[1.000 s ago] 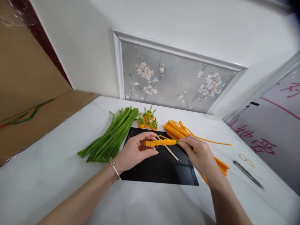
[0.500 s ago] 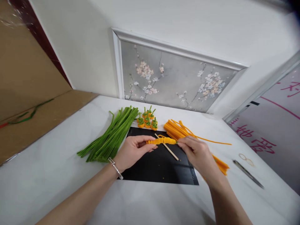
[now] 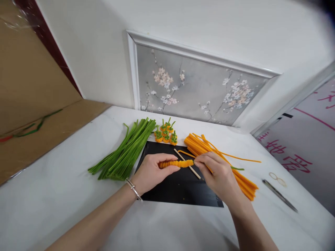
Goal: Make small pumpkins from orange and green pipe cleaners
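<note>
Both of my hands hold one orange coiled pipe cleaner [image 3: 178, 163] level above a black mat [image 3: 180, 188]. My left hand [image 3: 153, 170] pinches its left end, and a silver bangle sits on that wrist. My right hand [image 3: 218, 174] pinches the right end, where a green pipe cleaner [image 3: 237, 168] sticks out past my fingers. A thin wooden stick [image 3: 187, 164] lies on the mat just under the coil.
A bundle of green pipe cleaners [image 3: 125, 151] lies left of the mat, a bundle of orange ones [image 3: 222, 160] right of it. Several small orange pumpkins with green stems [image 3: 165, 133] stand behind the mat. Scissors [image 3: 280, 193] lie at far right. Cardboard [image 3: 39, 129] borders the table's left.
The coil has been squeezed shorter and lowered slightly toward the mat. My right hand has shifted left, and a green pipe cleaner end now shows to its right.
</note>
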The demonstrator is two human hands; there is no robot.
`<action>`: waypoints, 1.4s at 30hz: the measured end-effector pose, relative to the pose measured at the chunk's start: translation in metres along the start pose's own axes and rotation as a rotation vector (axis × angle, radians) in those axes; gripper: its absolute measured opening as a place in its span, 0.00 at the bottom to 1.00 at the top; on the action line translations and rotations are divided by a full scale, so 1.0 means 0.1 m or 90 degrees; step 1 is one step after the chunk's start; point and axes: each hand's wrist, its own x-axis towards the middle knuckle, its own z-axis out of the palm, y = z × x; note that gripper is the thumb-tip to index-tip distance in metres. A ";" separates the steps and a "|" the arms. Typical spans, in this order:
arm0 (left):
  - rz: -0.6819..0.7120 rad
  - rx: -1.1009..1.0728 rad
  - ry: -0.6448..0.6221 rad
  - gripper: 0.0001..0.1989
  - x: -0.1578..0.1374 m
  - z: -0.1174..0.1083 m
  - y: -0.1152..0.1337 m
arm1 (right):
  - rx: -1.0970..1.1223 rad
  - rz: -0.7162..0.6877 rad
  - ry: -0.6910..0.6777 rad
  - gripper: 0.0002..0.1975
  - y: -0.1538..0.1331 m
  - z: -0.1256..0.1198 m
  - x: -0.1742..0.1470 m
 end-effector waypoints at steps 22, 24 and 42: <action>-0.016 -0.186 -0.051 0.23 0.03 -0.08 -0.03 | 0.096 0.112 0.023 0.04 0.06 0.00 0.01; -0.028 -0.251 -0.037 0.19 0.05 -0.11 -0.03 | 0.080 0.139 0.042 0.04 0.11 -0.03 0.00; -0.026 -0.163 0.017 0.04 0.04 -0.11 0.02 | 0.076 0.097 0.003 0.02 0.08 -0.04 -0.01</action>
